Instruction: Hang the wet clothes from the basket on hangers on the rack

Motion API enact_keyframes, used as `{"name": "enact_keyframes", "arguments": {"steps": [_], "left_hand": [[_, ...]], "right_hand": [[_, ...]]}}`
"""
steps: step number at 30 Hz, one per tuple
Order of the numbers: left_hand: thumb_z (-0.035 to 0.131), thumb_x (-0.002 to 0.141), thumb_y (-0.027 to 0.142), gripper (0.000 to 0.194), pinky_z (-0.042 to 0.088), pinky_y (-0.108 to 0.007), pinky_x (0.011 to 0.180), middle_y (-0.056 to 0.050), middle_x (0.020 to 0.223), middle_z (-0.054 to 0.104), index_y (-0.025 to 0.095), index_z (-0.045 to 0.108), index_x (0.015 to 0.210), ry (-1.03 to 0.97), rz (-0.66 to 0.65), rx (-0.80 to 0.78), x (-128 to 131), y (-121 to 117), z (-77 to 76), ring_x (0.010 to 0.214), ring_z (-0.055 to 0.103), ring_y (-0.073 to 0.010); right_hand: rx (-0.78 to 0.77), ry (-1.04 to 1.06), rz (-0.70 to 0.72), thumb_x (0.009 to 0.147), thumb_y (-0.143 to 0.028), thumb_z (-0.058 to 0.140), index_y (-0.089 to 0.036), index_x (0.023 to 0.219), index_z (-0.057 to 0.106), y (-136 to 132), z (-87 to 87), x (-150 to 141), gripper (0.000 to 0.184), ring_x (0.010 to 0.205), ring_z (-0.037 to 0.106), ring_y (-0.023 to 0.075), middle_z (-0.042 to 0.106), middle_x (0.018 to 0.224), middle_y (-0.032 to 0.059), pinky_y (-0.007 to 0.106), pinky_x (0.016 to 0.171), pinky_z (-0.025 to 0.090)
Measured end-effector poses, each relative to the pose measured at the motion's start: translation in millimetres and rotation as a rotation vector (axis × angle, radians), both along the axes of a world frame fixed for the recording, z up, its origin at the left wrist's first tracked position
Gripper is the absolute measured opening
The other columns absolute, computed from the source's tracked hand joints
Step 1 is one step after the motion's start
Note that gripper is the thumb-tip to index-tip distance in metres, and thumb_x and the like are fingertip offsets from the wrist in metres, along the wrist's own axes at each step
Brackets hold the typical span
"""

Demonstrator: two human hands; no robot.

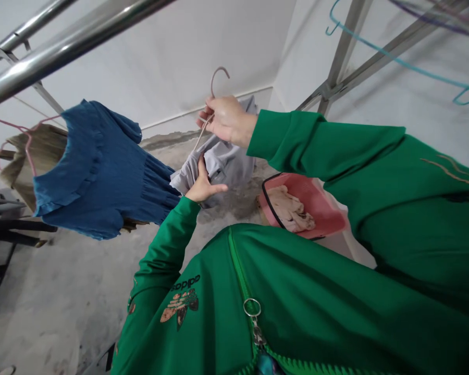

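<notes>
My right hand (226,121) is closed around a pinkish wire hanger (214,83), its hook pointing up, together with the top of a grey garment (226,164). My left hand (203,185) grips the lower left part of that grey garment, fingers curled into the cloth. Both arms wear green jacket sleeves. The garment hangs in front of me, above the concrete floor.
A blue ruffled dress (101,172) hangs at left on a pink hanger, an olive garment (35,156) behind it. Steel rack bars (62,47) cross overhead. A pink basket (312,208) holding beige cloth sits on the floor. Teal hangers (394,60) hang at upper right.
</notes>
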State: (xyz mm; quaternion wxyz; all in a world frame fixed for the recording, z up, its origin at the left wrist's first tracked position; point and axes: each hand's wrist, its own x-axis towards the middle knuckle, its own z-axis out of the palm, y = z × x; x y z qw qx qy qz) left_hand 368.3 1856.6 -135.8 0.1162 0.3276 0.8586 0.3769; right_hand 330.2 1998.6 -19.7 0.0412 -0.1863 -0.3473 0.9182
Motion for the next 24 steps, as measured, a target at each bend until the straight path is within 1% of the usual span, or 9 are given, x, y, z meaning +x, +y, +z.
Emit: {"name": "enact_keyframes", "arguments": {"steps": [2,4,7,11,14,16,19,22,24], "left_hand": [[0.072,0.076,0.033,0.118,0.025,-0.045,0.119,-0.022,0.159,0.004,0.017,-0.018,0.150,0.143,-0.064,-0.050,4,-1,-1.0,0.151,0.006,-0.0303],[0.060,0.082,0.018,0.101,0.035,-0.046,0.113,-0.024,0.158,0.008,0.019,-0.014,0.152,0.245,-0.088,-0.163,11,0,-0.9,0.146,0.024,-0.0324],[0.036,0.085,0.003,0.078,0.053,-0.043,0.091,-0.023,0.153,0.019,0.028,0.008,0.154,0.361,-0.061,-0.479,22,2,1.3,0.116,0.059,-0.0285],[0.026,0.091,0.005,0.060,0.055,-0.043,0.077,-0.022,0.134,0.047,0.024,0.035,0.147,0.531,-0.159,-0.712,28,3,4.4,0.104,0.062,-0.0285],[0.031,0.093,0.011,0.041,0.048,-0.050,0.094,-0.020,0.112,0.062,0.012,0.058,0.124,0.553,-0.305,-0.563,26,3,4.5,0.116,0.055,-0.0308],[0.041,0.090,0.014,0.028,0.044,-0.048,0.101,-0.017,0.108,0.065,0.012,0.066,0.102,0.430,-0.342,-0.377,24,4,3.8,0.118,0.054,-0.0293],[0.043,0.092,0.030,0.029,0.051,-0.040,0.091,-0.010,0.092,0.069,0.014,0.066,0.083,-0.038,-0.121,-0.126,19,9,3.2,0.098,0.064,-0.0250],[0.038,0.094,0.045,0.041,0.055,-0.039,0.080,-0.007,0.075,0.069,0.014,0.066,0.095,-0.410,0.121,-0.027,11,17,2.9,0.081,0.067,-0.0234],[0.045,0.091,0.044,0.038,0.054,-0.040,0.084,-0.007,0.077,0.070,0.015,0.064,0.106,-0.520,0.161,-0.004,7,20,1.4,0.085,0.067,-0.0236]], "right_hand": [[-0.010,0.006,-0.006,0.097,-0.017,0.045,-0.019,0.070,0.041,4,2.2,-1,0.027,0.063,0.044,0.0076,0.040,0.060,-0.0055,0.026,0.071,0.045],[-0.020,-0.002,-0.009,0.097,-0.018,0.044,-0.019,0.070,0.041,6,4.2,-1,0.028,0.065,0.043,0.0074,0.040,0.060,-0.0055,0.025,0.071,0.042],[-0.027,-0.002,-0.015,0.098,-0.019,0.043,-0.019,0.069,0.040,8,6.7,0,0.029,0.066,0.042,0.0074,0.039,0.058,-0.0055,0.025,0.070,0.039],[-0.019,0.020,-0.017,0.100,-0.020,0.042,-0.019,0.071,0.040,9,9.1,0,0.029,0.065,0.041,0.0069,0.038,0.059,-0.0058,0.024,0.071,0.041],[-0.012,0.033,-0.012,0.099,-0.019,0.043,-0.020,0.072,0.040,10,8.9,-2,0.027,0.064,0.042,0.0068,0.039,0.061,-0.0059,0.024,0.071,0.042],[-0.009,0.024,-0.005,0.099,-0.019,0.044,-0.020,0.073,0.040,10,6.8,-3,0.026,0.065,0.042,0.0068,0.039,0.061,-0.0056,0.024,0.071,0.042],[-0.002,0.017,0.002,0.098,-0.020,0.043,-0.020,0.073,0.040,9,1.2,-4,0.026,0.065,0.042,0.0067,0.039,0.062,-0.0054,0.024,0.072,0.042],[0.006,0.004,0.012,0.097,-0.019,0.042,-0.020,0.072,0.040,6,-4.6,-4,0.025,0.066,0.041,0.0068,0.039,0.060,-0.0057,0.026,0.075,0.042],[0.009,-0.001,0.024,0.095,-0.018,0.043,-0.020,0.071,0.041,4,-7.5,-3,0.023,0.066,0.040,0.0072,0.039,0.059,-0.0055,0.028,0.076,0.042]]}}
